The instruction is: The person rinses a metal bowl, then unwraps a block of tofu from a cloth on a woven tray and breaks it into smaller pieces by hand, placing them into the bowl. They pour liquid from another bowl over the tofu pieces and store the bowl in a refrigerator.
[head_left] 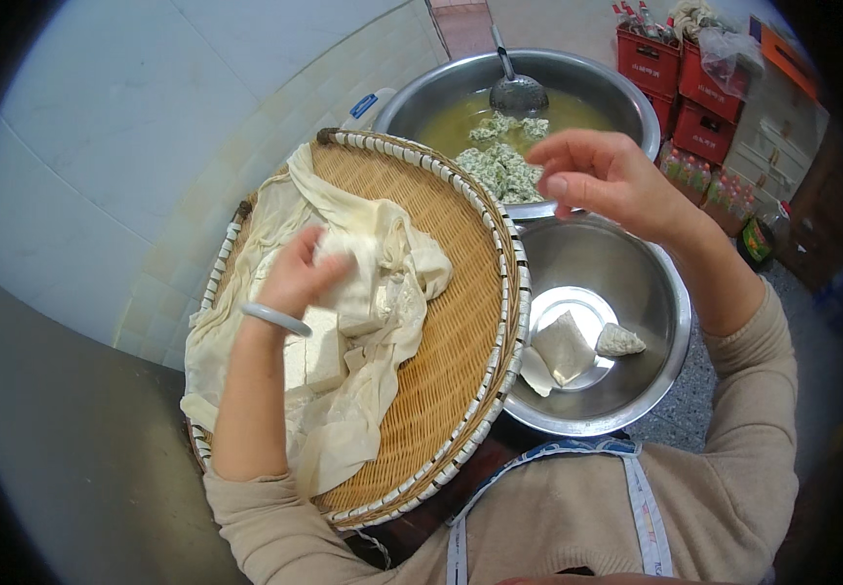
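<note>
1. While the left hand (300, 278) blurs over the tofu blocks (324, 353) – its grip impossible to tell – they lie on pale cloth (344, 453) in the woven tray (451, 380).
2. The right hand (602, 180) hangs near the big basin (607, 93), fingers loosely bent and empty.
3. Nearer the person, the steel bowl (651, 322) holds pale pieces (565, 348).

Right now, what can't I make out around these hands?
All in the head view:
Bare left hand: fingers blurred, so its grip is unclear.
Rectangular white blocks: partly hidden by the cream-coloured draped cloth and that hand.
Large round steel basin: part of its near rim is hidden by the bare right hand.
Pale fabric apron straps: cut off by the lower edge.
</note>
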Available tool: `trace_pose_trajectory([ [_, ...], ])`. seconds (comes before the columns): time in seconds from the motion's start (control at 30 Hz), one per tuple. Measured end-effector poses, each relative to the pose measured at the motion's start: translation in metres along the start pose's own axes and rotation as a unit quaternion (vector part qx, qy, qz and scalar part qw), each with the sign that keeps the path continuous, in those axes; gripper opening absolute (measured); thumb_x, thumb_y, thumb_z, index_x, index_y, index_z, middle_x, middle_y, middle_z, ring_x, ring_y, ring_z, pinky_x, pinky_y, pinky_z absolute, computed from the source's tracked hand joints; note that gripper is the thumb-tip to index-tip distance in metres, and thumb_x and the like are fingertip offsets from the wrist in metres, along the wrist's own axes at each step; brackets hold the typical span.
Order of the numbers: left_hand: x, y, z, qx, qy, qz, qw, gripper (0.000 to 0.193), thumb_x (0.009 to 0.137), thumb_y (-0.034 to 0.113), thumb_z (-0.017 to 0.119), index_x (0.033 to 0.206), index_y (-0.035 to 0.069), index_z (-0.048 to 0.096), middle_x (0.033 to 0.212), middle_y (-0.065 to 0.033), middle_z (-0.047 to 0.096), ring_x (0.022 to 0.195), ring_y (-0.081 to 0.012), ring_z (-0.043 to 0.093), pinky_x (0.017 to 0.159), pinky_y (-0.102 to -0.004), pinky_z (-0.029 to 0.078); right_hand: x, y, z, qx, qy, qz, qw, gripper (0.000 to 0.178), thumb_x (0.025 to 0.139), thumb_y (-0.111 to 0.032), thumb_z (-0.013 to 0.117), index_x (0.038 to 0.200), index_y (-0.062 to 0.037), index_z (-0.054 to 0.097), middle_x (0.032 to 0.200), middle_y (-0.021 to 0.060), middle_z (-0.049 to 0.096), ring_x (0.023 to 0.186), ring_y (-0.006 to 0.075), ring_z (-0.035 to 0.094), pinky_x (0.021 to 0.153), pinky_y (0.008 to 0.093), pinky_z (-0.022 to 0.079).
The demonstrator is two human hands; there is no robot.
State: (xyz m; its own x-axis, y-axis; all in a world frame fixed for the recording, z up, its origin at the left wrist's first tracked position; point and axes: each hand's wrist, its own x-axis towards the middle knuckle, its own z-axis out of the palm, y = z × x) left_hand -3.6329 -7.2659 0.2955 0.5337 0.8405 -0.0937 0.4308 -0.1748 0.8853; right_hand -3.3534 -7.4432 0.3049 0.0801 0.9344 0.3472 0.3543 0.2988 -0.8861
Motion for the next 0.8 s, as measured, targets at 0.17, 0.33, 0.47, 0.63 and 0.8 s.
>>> trace_pose_trajectory([
  [0.17,-0.016,0.088,0.034,-0.104,-0.098,0.189,0.971,0.043,0.085,0.034,0.058,0.109,-0.001,0.049,0.088,-0.0054,0.057,0.078,-0.0125,0.056,0.062,-0.0223,0.048,0.007,-0.011,0.015,0.171,-0.013,-0.009,0.985,0.076,0.072,-0.037,0.068,0.133,-0.0063,0.035,0.108,0.0079,0.054,0.089,0.0143,0.058,0.074,0.025,0.048],
  [0.33,-0.023,0.077,0.01,-0.028,-0.071,0.235,0.969,0.047,0.088,0.042,0.052,0.117,0.005,0.048,0.1,-0.0079,0.059,0.092,-0.0152,0.058,0.075,-0.0268,0.046,-0.032,0.03,0.004,0.18,-0.041,0.177,0.967,0.062,0.068,-0.024,0.072,0.12,-0.0037,0.047,0.1,0.0062,0.058,0.087,0.015,0.058,0.076,0.0273,0.048],
  [0.47,-0.028,0.009,-0.045,0.068,0.037,0.023,0.997,0.043,0.087,0.042,0.05,0.107,0.005,0.052,0.092,-0.0053,0.058,0.084,-0.0127,0.055,0.068,-0.0266,0.045,-0.073,0.096,0.0,-0.053,-0.117,0.404,0.906,0.053,0.064,-0.019,0.077,0.109,-0.0027,0.054,0.091,0.0108,0.06,0.084,0.0192,0.059,0.074,0.0308,0.049],
  [0.63,-0.055,-0.058,-0.081,0.127,0.05,-0.046,0.99,0.035,0.084,0.036,0.052,0.099,0.004,0.056,0.087,-0.0041,0.058,0.078,-0.0126,0.053,0.065,-0.0276,0.044,-0.052,0.107,0.015,-0.461,-0.353,0.246,0.776,0.046,0.069,-0.031,0.071,0.105,-0.0057,0.059,0.093,0.0185,0.062,0.085,0.0324,0.06,0.079,0.0362,0.047],
  [0.8,-0.04,-0.073,-0.082,0.183,0.073,-0.044,0.979,0.031,0.084,0.034,0.052,0.097,0.006,0.056,0.082,-0.0004,0.055,0.074,-0.0094,0.051,0.058,-0.0248,0.042,0.062,0.023,0.028,-0.49,-0.07,0.037,0.868,0.031,0.079,-0.029,0.061,0.099,-0.0058,0.062,0.092,0.0189,0.063,0.088,0.0339,0.059,0.076,0.0394,0.047],
])
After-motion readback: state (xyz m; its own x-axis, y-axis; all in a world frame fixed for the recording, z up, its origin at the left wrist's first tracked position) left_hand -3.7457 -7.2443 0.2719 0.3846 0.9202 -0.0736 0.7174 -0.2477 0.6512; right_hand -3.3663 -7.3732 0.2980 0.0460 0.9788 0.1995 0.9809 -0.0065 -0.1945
